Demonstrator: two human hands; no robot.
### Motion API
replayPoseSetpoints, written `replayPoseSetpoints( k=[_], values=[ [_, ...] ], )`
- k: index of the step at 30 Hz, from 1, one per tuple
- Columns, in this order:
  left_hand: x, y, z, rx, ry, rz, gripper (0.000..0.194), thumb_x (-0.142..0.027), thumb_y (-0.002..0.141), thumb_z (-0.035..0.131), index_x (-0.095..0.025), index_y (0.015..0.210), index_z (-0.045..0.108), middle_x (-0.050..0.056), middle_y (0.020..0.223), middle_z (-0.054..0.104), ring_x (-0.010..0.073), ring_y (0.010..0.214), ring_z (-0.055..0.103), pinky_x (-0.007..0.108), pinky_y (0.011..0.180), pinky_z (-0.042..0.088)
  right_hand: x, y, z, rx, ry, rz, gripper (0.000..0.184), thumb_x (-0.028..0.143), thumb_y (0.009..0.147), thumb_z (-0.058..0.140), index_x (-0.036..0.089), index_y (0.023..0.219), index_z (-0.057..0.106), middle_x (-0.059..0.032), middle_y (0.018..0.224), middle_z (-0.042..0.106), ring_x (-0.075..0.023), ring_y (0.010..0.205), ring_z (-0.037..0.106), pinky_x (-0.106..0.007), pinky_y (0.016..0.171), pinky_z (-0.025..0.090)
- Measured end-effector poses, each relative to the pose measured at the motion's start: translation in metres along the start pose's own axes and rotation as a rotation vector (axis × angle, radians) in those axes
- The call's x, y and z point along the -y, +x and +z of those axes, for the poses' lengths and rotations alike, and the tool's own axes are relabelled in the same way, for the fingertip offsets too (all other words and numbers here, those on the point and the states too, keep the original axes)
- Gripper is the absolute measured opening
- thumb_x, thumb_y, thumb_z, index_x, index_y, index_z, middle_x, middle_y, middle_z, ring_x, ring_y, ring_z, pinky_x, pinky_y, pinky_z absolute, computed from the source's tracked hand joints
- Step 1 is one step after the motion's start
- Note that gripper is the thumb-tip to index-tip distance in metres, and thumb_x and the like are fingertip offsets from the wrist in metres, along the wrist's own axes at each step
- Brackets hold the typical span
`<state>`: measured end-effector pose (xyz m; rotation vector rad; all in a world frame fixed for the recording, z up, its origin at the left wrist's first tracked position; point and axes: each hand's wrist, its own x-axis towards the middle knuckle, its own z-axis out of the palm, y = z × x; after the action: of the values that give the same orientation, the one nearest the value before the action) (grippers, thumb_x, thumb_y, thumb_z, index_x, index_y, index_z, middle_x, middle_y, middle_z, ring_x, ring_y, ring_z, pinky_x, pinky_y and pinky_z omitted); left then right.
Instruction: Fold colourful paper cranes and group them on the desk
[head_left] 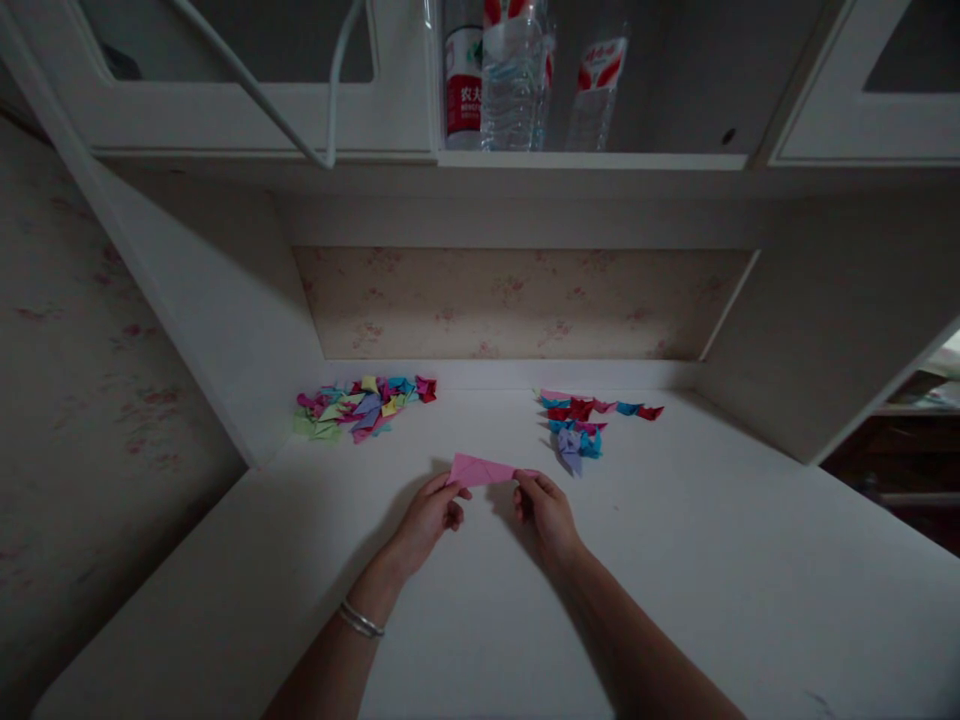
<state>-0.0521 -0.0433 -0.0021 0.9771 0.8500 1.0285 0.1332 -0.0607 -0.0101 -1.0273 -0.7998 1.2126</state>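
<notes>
A folded sheet of pink origami paper [482, 471] with crease lines on it is stretched between my two hands, just above the white desk. My left hand [433, 508] pinches its left end between thumb and fingers. At the narrower right end, my right hand [546, 508] pinches the paper the same way. Beyond my left hand lies a heap of small folded paper pieces [367, 405] in several colours. Past my right hand is a smaller group of folded pieces [574, 410], partly in a row, with a lilac one [570, 449] nearest to me.
The white desk [480, 620] has side panels and a low back ledge. An overhead cabinet [585, 180] hangs across the back, holding plastic bottles [514, 80]. A white cable [277, 110] dangles from above at the upper left. Shelves stand at the far right.
</notes>
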Motion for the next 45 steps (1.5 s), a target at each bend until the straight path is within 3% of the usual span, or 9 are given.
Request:
replayPoseSetpoints(
  k=[29, 39, 45],
  values=[
    [-0.0024, -0.0015, 0.0027, 0.005, 0.061, -0.007, 0.02, -0.029, 0.074, 0.063, -0.014, 0.086, 0.061, 0.001, 0.079, 0.059, 0.0053, 0.049, 0.048, 0.02, 0.045, 0.032, -0.0012, 0.0015, 0.0, -0.024, -0.016, 0.016, 0.034, 0.048, 0.072, 0.069, 0.015, 0.075, 0.058, 0.0029, 0.053, 0.056, -0.0073, 0.039, 0.044, -0.02, 0.039, 0.03],
    [0.0026, 0.0014, -0.0013, 0.001, -0.012, 0.004, 0.033, -0.043, 0.079, 0.059, -0.014, 0.095, 0.058, 0.002, 0.081, 0.061, 0.0063, 0.047, 0.051, 0.021, 0.045, 0.033, 0.0049, -0.0034, 0.0029, -0.008, -0.012, 0.026, 0.034, 0.047, 0.069, 0.072, 0.015, 0.075, 0.06, 0.0028, 0.053, 0.056, -0.0076, 0.041, 0.044, -0.021, 0.039, 0.03],
    [0.0042, 0.0025, -0.0019, 0.002, -0.013, 0.009, 0.033, -0.043, 0.078, 0.06, -0.014, 0.095, 0.058, 0.002, 0.08, 0.06, 0.0058, 0.046, 0.05, 0.02, 0.044, 0.032, 0.0047, -0.0025, 0.0014, 0.011, 0.033, -0.014, 0.032, 0.045, 0.07, 0.072, 0.017, 0.079, 0.06, 0.004, 0.056, 0.055, -0.0074, 0.041, 0.045, -0.02, 0.038, 0.03]
  ],
)
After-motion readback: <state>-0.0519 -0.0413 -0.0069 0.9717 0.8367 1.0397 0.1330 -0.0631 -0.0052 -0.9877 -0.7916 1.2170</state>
